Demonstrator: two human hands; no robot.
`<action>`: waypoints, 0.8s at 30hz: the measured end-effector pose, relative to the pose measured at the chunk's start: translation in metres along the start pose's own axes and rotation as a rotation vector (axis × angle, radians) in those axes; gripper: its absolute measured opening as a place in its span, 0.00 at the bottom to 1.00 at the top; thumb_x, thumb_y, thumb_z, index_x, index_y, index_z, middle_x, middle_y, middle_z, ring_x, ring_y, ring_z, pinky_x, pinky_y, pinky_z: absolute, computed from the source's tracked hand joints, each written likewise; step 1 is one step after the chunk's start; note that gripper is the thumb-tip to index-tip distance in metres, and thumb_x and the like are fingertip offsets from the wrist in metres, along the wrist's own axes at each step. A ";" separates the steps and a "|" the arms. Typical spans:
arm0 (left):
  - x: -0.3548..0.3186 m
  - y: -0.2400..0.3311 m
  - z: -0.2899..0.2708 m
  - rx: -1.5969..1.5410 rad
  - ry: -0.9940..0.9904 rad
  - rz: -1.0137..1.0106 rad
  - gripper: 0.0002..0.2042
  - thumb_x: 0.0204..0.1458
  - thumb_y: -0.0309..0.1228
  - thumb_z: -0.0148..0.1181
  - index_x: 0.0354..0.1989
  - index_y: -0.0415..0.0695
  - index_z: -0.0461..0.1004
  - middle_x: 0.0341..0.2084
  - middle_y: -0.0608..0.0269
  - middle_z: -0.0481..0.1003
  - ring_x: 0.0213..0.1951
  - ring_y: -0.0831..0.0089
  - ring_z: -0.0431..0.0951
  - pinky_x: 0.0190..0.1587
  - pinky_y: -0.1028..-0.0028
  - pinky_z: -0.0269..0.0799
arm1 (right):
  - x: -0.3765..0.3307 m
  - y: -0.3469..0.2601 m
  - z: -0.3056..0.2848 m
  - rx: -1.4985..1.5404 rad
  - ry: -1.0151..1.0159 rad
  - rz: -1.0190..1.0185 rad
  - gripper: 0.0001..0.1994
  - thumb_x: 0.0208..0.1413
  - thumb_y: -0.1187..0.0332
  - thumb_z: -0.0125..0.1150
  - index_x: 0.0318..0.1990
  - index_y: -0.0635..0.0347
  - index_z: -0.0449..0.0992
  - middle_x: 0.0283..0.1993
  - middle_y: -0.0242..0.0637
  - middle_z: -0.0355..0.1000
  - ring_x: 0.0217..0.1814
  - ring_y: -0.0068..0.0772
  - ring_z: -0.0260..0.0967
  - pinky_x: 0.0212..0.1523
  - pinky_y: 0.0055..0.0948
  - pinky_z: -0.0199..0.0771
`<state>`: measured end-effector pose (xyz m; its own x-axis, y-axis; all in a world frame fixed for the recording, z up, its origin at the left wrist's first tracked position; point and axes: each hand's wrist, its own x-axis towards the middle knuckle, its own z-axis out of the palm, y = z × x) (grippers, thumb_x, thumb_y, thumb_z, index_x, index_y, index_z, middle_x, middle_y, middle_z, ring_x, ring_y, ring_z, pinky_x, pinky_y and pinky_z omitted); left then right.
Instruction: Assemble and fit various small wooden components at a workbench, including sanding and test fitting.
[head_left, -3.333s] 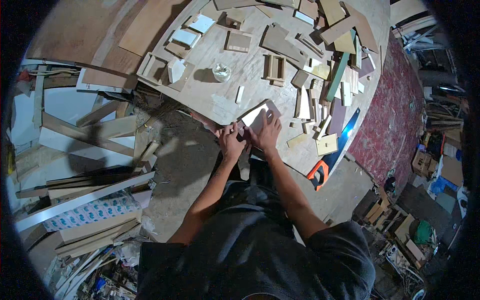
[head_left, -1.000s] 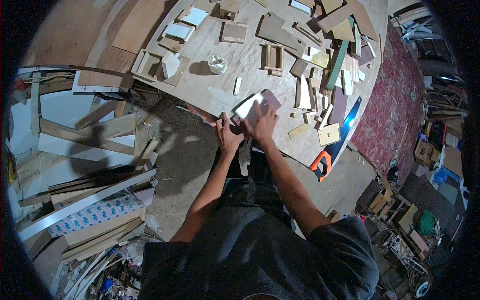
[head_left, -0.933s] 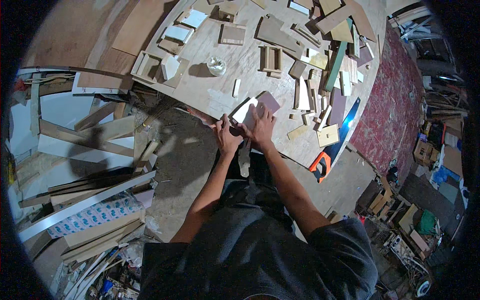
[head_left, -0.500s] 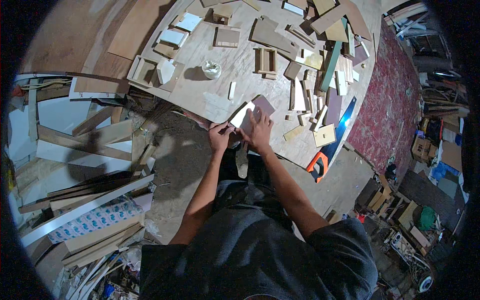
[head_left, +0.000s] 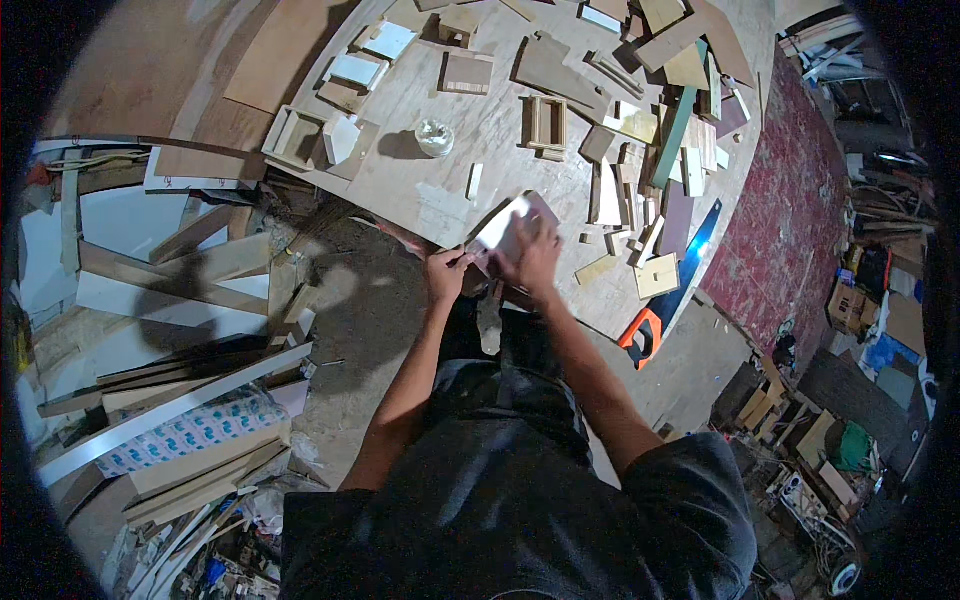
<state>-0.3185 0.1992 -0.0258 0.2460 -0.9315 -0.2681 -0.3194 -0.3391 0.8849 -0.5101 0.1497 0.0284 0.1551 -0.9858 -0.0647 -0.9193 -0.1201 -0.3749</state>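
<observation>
A small flat board, mauve-brown with a bright glare on its left part, lies at the table's near edge. My right hand rests over its right side with fingers spread, slightly smeared by motion. At the board's near left corner is my left hand, thumb and fingers pinched together. Something thin and dark shows at those fingertips; whether it is the board's corner or a separate piece, I cannot tell. Beyond the board lies a narrow pale wood strip, and farther left stands a jar of whitish stuff.
A handsaw with an orange and black handle lies along the table's right edge. Wood offcuts crowd the table's right side. A small open wooden box sits at the left edge. Stacked boards fill the floor at left.
My right hand has slid a little across the board, away from my left hand, so a gap now shows between them. The whole view has shifted slightly; the left hand keeps its pinch.
</observation>
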 end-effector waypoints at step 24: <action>0.001 -0.006 0.010 -0.113 -0.042 -0.074 0.13 0.50 0.23 0.68 0.40 0.25 0.78 0.30 0.53 0.80 0.27 0.73 0.80 0.30 0.76 0.80 | 0.011 0.002 -0.005 -0.048 -0.015 -0.098 0.44 0.41 0.44 0.70 0.68 0.44 0.63 0.69 0.52 0.53 0.68 0.57 0.51 0.60 0.57 0.54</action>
<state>-0.3260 0.1993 -0.0353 0.2262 -0.9097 -0.3481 -0.1956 -0.3926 0.8987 -0.5117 0.1380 0.0315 0.2498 -0.9673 -0.0441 -0.9159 -0.2213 -0.3350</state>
